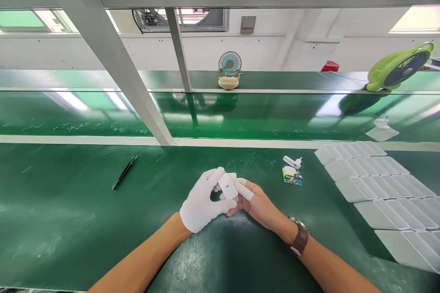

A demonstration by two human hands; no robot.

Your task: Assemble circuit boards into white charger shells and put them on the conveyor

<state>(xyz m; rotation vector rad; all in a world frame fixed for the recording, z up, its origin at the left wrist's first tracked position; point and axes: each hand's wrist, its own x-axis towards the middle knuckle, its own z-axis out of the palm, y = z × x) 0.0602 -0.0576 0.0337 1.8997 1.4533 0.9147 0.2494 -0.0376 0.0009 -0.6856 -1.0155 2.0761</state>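
A small white rounded case [228, 186] with a short dark slot in its face is held up over the green table, near the middle of the head view. My left hand [203, 199], in a white glove, closes on its left side between thumb and fingers. From the right, my bare right hand [257, 203] grips the same case, with white cots over some fingertips. The fingers hide part of the case, and a second white edge shows behind its top. A wristwatch is on my right wrist.
Black tweezers or a pen [125, 172] lie on the table [68, 219] at left. Right of my hands are small white pieces and a colourful card [292, 176]. Compartmented white trays [381, 181] stand farther right. A slanted metal post [113, 55] rises at the back; fans stand beyond.
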